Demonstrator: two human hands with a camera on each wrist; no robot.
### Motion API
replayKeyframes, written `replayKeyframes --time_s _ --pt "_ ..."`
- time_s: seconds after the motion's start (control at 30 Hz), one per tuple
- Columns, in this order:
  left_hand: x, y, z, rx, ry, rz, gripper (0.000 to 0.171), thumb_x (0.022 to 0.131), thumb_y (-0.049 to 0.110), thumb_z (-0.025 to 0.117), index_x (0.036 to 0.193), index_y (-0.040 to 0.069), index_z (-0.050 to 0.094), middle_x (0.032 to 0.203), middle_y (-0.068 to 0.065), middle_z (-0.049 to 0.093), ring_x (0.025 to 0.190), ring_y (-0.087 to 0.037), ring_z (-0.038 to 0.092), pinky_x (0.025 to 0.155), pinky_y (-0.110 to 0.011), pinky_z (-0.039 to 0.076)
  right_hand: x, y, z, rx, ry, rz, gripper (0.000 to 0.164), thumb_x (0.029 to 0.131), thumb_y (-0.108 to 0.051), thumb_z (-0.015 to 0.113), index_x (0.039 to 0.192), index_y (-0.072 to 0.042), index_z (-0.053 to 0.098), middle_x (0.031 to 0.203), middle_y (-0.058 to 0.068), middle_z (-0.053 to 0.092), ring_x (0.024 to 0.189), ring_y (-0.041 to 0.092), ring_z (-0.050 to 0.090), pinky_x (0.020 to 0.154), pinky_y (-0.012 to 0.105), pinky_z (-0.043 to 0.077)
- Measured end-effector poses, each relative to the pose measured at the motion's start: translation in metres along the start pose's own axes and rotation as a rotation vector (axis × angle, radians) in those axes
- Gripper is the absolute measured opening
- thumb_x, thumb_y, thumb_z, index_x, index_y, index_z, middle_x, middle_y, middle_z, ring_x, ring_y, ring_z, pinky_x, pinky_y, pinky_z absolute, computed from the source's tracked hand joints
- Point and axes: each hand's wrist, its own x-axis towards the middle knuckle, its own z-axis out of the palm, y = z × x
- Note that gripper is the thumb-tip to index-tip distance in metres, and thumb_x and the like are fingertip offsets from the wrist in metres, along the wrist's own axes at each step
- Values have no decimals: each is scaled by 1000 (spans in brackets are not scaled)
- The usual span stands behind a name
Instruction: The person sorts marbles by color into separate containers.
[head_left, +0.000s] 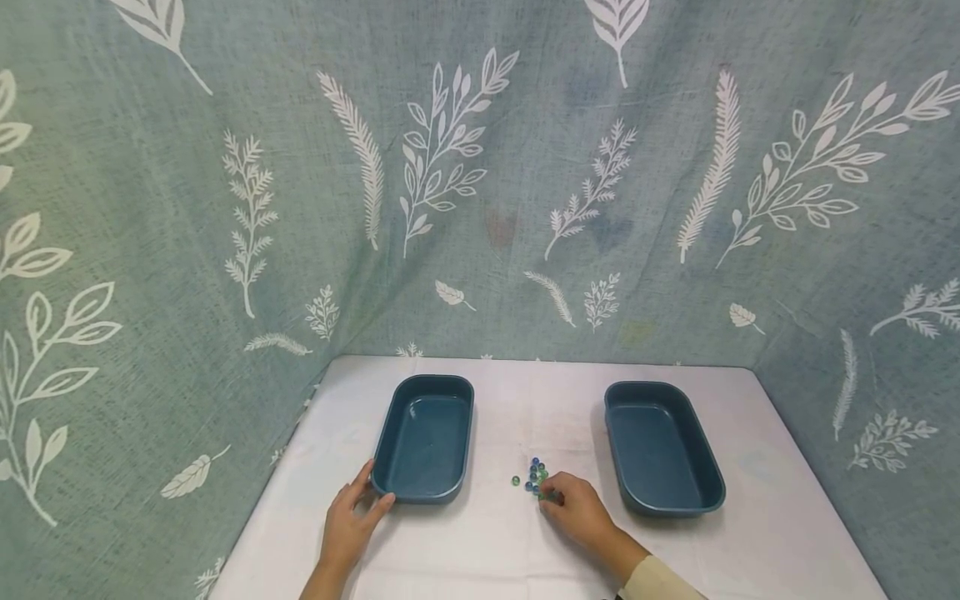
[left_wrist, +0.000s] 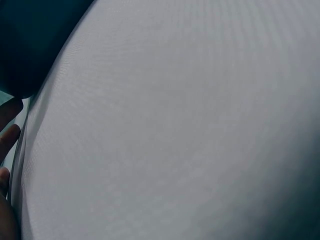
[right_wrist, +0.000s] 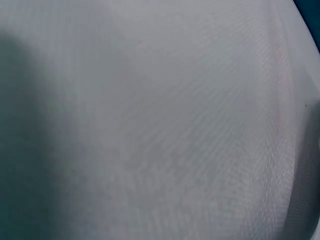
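Observation:
My left hand (head_left: 348, 521) rests at the near left corner of a dark blue plastic tray (head_left: 382, 487), thumb at the front rim and fingers spread along the side. Part of those fingers (left_wrist: 9, 137) shows beside the tray in the left wrist view. My right hand (head_left: 577, 508) is down at the near side of a small cluster of blue and green glass marbles (head_left: 533, 477). Its thumb and index finger pinch around a green marble (head_left: 554, 497), partly hidden by the fingers. One green marble (head_left: 516, 481) lies apart, left of the cluster.
A second dark blue tray (head_left: 708, 475) stands to the right of the right hand. Both trays rest on a white cloth-covered table (head_left: 480, 550). Green fabric with white leaf prints (head_left: 510, 167) hangs behind and on both sides.

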Motion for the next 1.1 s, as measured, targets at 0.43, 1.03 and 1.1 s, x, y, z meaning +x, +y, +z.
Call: replayKeyframes --time_s 0.43,1.03,1.1 --pt "-2 2 -3 -2 -4 2 73 82 47 76 146 25 47 111 -9 69 113 -32 55 98 -57 39 3 0 5 -60 -22 19 21 80 -15 79 97 -20 70 88 -17 60 75 1 53 66 25 50" --pt "-1 -4 -2 -6 -20 -4 76 80 54 74 146 28 47 108 -6 70 117 -33 55 100 -56 39 4 -3 -5 -48 -42 -36 18 86 -13 72 103 -17 71 94 -16 58 80 1 53 69 26 49" --pt "0 -3 -3 -3 -23 -5 76 80 55 74 146 28 46 109 -6 70 118 -33 54 101 -57 37 5 -5 -8 -52 -42 -44 18 86 -12 72 103 -16 71 94 -15 58 80 1 53 69 26 49"
